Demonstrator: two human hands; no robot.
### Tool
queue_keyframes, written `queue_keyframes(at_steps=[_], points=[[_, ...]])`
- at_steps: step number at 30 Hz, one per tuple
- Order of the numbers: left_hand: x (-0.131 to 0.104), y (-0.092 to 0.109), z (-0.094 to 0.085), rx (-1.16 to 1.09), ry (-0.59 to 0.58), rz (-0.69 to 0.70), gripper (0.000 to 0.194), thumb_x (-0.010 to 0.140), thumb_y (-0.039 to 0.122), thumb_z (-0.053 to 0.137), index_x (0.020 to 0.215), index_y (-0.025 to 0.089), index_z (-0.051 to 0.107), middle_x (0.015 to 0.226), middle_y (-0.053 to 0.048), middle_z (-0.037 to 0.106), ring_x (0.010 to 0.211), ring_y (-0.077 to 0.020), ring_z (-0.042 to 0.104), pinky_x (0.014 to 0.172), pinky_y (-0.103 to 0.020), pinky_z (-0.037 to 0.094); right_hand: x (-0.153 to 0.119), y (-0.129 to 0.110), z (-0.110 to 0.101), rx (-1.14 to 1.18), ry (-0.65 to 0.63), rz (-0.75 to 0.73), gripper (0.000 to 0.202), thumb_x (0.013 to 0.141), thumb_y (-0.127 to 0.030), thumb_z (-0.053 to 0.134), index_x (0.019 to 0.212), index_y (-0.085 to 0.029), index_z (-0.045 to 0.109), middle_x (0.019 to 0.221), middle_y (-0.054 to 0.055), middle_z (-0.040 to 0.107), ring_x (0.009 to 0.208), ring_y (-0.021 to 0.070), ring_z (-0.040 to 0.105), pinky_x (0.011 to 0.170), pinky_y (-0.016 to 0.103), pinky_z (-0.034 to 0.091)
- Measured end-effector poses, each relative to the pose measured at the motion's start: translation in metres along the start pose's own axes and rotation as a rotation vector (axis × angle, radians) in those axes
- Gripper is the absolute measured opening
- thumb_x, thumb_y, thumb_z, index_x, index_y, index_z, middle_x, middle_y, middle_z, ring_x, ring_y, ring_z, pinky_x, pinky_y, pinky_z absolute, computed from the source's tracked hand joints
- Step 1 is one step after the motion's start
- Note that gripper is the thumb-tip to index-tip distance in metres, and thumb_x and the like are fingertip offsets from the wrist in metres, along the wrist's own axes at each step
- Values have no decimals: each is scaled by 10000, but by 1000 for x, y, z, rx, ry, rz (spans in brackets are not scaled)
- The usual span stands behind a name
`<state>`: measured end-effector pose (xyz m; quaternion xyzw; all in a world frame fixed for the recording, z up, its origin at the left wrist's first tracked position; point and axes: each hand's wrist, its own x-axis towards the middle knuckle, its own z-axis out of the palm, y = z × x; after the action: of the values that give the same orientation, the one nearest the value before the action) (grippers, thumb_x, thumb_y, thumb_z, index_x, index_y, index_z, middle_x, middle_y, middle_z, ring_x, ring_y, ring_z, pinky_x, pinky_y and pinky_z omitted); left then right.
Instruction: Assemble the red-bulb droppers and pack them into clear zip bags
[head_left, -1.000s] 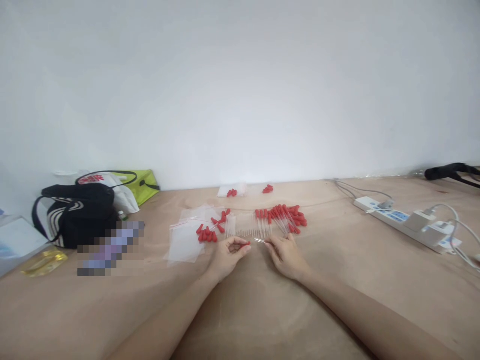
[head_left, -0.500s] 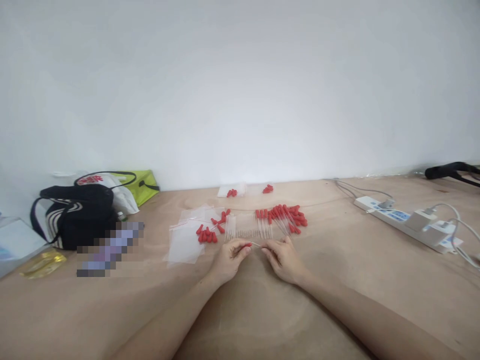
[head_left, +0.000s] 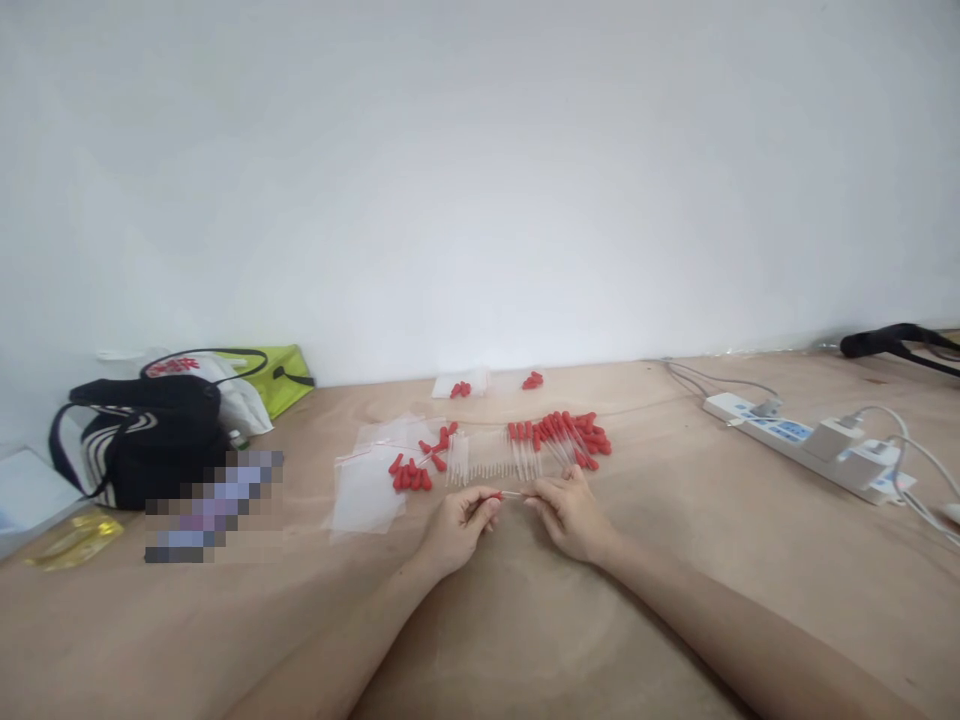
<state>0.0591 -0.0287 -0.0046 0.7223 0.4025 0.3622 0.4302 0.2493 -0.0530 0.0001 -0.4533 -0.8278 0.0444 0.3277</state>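
My left hand (head_left: 459, 522) pinches a red rubber bulb (head_left: 496, 496), mostly hidden by its fingers. My right hand (head_left: 564, 512) grips a thin clear glass dropper tube (head_left: 512, 494), whose left end meets the bulb between the two hands. Just beyond the hands lies a row of clear tubes (head_left: 459, 462). To the right of it, a pile of droppers with red bulbs (head_left: 562, 428) lies on the table. Several loose red bulbs (head_left: 411, 474) rest at the left, beside clear plastic zip bags (head_left: 367, 500).
Two small groups of red bulbs (head_left: 460, 390) lie near the wall on plastic bags. A white power strip (head_left: 795, 434) with plugs and cables stands at the right. At the left are a black bag (head_left: 150, 440), a green bag (head_left: 281, 385) and a yellow tape roll (head_left: 75, 538).
The view has shifted slightly. Both hands keep their grips; a little more of the tube shows between them, and it lies more level.
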Motion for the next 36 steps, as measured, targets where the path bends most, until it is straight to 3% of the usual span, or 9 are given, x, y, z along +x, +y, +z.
queue_keyframes(at_steps=[11, 18, 21, 30, 36], points=[[-3, -1, 0, 45, -44, 46, 223, 780, 308, 480, 856, 134, 597, 590, 21, 513, 492, -71, 451, 481, -182, 384, 1, 12, 1, -54, -7, -108, 223, 843, -212, 379, 806, -192, 598, 658, 3, 593, 604, 110, 460, 663, 278, 188], [-6, 7, 0, 334, -37, 187, 204, 790, 282, 468, 743, 147, 613, 617, 1, 558, 554, -94, 488, 519, -195, 386, 2, 15, -5, -100, -47, -198, 236, 832, -190, 392, 953, -228, 591, 729, 12, 620, 644, 114, 480, 665, 291, 176], [-7, 9, 0, 451, -50, 274, 186, 792, 261, 468, 749, 155, 616, 662, -9, 587, 597, -104, 512, 562, -207, 394, 0, 12, -4, -128, -54, -213, 233, 814, -171, 392, 900, -217, 603, 697, 14, 613, 617, 118, 468, 644, 294, 169], [-11, 11, 0, 567, -85, 438, 147, 800, 209, 454, 752, 150, 580, 700, -24, 593, 627, -111, 531, 586, -213, 409, -4, -9, 2, 42, -175, -3, 256, 849, -201, 342, 768, -196, 585, 728, -4, 639, 630, 100, 508, 647, 268, 180], [-3, 13, -5, 581, -91, 454, 157, 815, 214, 451, 785, 164, 596, 737, -25, 605, 668, -119, 553, 609, -222, 431, 2, -13, -2, -54, -199, -1, 241, 850, -213, 350, 819, -206, 589, 772, 5, 636, 691, 116, 511, 663, 275, 194]])
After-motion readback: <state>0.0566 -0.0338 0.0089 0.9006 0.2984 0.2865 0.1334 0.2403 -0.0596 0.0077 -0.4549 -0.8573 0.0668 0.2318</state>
